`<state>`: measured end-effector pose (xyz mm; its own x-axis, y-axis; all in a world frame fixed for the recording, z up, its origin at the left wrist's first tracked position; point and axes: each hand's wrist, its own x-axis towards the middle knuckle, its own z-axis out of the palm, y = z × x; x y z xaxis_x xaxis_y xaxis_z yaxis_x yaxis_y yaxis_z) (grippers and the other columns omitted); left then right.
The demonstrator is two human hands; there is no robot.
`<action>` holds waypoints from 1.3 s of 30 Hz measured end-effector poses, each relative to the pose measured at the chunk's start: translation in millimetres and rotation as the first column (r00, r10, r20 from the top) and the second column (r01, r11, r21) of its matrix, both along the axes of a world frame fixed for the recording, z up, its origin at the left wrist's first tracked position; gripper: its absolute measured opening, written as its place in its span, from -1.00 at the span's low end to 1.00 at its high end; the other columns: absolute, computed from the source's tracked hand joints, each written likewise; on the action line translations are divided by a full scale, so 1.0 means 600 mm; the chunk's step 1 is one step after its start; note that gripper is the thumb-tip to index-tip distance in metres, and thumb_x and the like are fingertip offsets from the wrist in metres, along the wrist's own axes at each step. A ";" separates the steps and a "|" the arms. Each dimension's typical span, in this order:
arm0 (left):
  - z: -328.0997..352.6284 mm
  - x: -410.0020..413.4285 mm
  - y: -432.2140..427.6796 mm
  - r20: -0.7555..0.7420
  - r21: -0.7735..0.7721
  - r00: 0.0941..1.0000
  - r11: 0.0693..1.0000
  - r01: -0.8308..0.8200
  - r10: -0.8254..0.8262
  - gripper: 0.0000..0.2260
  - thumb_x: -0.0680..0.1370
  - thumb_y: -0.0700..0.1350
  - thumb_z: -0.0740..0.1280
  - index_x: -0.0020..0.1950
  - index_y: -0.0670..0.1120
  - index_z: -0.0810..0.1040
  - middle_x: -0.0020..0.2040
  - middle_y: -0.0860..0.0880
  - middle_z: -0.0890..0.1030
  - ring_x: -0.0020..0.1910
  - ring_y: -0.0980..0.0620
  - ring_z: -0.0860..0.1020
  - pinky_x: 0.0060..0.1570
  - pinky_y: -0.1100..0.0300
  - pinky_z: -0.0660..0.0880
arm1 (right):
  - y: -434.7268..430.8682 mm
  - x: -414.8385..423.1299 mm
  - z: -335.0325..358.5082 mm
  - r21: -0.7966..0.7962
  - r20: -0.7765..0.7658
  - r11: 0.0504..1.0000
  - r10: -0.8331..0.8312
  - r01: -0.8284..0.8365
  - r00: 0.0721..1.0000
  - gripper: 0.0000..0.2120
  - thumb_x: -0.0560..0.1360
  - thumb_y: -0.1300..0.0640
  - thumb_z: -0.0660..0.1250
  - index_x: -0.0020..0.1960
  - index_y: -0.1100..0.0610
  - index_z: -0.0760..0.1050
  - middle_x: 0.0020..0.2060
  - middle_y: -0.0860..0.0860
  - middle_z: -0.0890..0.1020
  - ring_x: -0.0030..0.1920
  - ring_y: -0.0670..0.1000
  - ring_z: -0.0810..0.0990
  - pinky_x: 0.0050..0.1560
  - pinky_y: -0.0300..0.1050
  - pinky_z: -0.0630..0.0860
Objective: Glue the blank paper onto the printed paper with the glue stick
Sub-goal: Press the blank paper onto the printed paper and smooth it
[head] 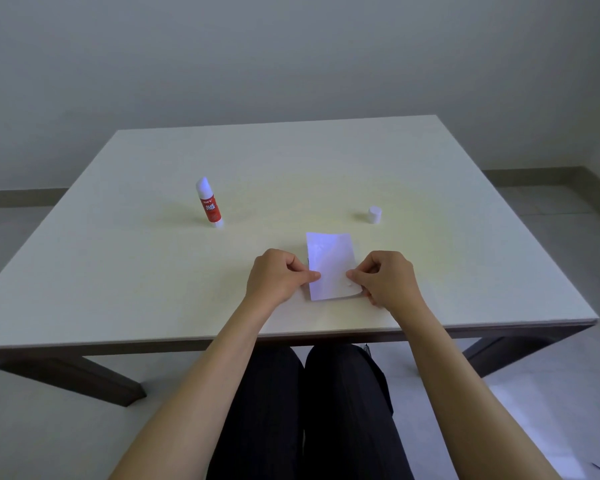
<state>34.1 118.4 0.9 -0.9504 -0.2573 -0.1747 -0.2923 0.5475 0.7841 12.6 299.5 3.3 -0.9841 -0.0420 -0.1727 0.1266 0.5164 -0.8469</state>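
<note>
A small white blank paper (330, 263) lies on the table near its front edge. A thin dark edge at its left side hints at a sheet under it; the printed paper itself is hidden. My left hand (278, 276) pinches the paper's left edge between thumb and fingers. My right hand (386, 277) pinches its lower right corner. The glue stick (209, 203), red label with a white body, stands upright and uncapped at the left, apart from both hands. Its white cap (374, 215) stands alone to the right, behind the paper.
The pale square table (465, 237) has its front edge just below my hands. My legs in dark trousers (312, 410) are under it. A plain wall is behind, with floor on both sides.
</note>
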 end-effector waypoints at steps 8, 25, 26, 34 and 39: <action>0.000 -0.001 0.001 -0.007 -0.047 1.000 0.999 0.015 -0.015 -0.79 0.32 -0.05 0.54 -0.37 -0.14 0.60 -0.41 0.10 0.58 -0.34 0.02 0.53 -0.21 0.13 0.49 | -0.002 0.002 0.002 0.054 -0.022 0.998 0.027 -0.026 0.999 -0.76 0.43 0.28 0.41 -0.37 0.18 0.45 -0.49 0.01 0.51 -0.72 -0.17 0.37 -0.68 -0.33 0.31; -0.015 0.000 0.002 -0.105 -0.475 0.941 0.848 0.237 -0.322 -0.48 0.50 0.02 0.37 0.43 0.02 0.32 0.43 0.02 0.32 0.43 -0.04 0.24 0.31 0.00 0.24 | -0.011 -0.005 0.001 0.222 -0.066 0.967 0.140 -0.122 0.988 -0.64 0.46 0.31 0.34 0.24 0.12 0.54 -0.46 0.03 0.50 -0.59 0.00 0.42 -0.57 -0.31 0.40; -0.016 -0.001 -0.003 -0.061 -0.532 0.912 0.787 0.314 -0.405 -0.49 0.55 0.04 0.29 0.47 0.03 0.26 0.51 0.07 0.23 0.52 -0.01 0.10 0.41 -0.03 0.09 | -0.013 -0.006 -0.001 0.245 -0.061 0.960 0.153 -0.134 0.986 -0.62 0.47 0.29 0.34 0.29 0.14 0.52 -0.39 0.05 0.50 -0.53 0.00 0.42 -0.48 -0.26 0.44; -0.025 -0.003 -0.020 0.161 -0.598 0.834 0.620 0.508 -0.528 -0.20 0.43 0.41 0.11 0.55 0.06 -0.01 0.57 0.17 -0.04 0.55 -0.02 -0.17 0.43 -0.24 -0.30 | -0.016 -0.010 -0.005 0.372 -0.023 0.914 0.183 -0.162 0.983 -0.59 0.52 0.19 0.31 0.36 0.09 0.46 -0.10 0.14 0.56 0.01 0.15 0.53 -0.15 -0.13 0.39; -0.032 -0.002 -0.023 0.113 -0.564 0.858 0.678 0.471 -0.502 -0.22 0.44 0.40 0.13 0.55 0.07 0.03 0.56 0.20 -0.03 0.55 0.03 -0.15 0.44 -0.23 -0.29 | -0.015 0.009 -0.004 0.524 -0.146 0.844 0.222 -0.115 0.964 -0.61 0.55 0.09 0.27 0.38 -0.02 0.43 0.07 0.08 0.53 0.04 0.16 0.55 -0.14 -0.11 0.37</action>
